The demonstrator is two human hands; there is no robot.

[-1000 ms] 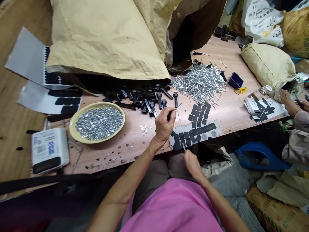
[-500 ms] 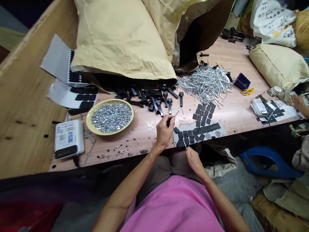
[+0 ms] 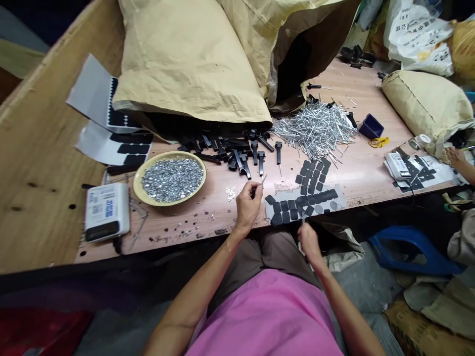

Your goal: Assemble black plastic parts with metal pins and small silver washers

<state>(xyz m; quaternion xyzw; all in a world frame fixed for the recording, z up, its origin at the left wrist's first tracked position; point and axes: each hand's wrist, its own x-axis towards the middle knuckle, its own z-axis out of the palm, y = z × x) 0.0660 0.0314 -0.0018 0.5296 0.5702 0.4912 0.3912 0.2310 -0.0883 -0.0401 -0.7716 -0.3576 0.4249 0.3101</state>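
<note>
My left hand [image 3: 248, 205] is closed in a pinch on a thin metal pin [image 3: 264, 180], whose tip sticks up past the fingers. My right hand [image 3: 309, 242] is at the table's front edge, closed around a thin, light-coloured tool [image 3: 303, 217] whose kind I cannot make out. Its tip is over the grey sheet [image 3: 268, 212], where rows of black rounded pads [image 3: 285, 205] lie. More black pads [image 3: 312, 174] lie on the wood behind the sheet. A few small washers [image 3: 230, 193] are scattered left of my left hand.
A yellow bowl [image 3: 203, 184] holds many small metal pieces. Black plastic parts [image 3: 241, 153] and a heap of metal pins [image 3: 315, 126] lie behind my hands. Large paper sacks [image 3: 189, 59] stand at the back. Another person's hand [image 3: 457, 159] is at the far right.
My right hand has moved right and slightly down, taking the thin tool from the sheet's left part towards its middle. My left hand has shifted slightly left and down with the pin.
</note>
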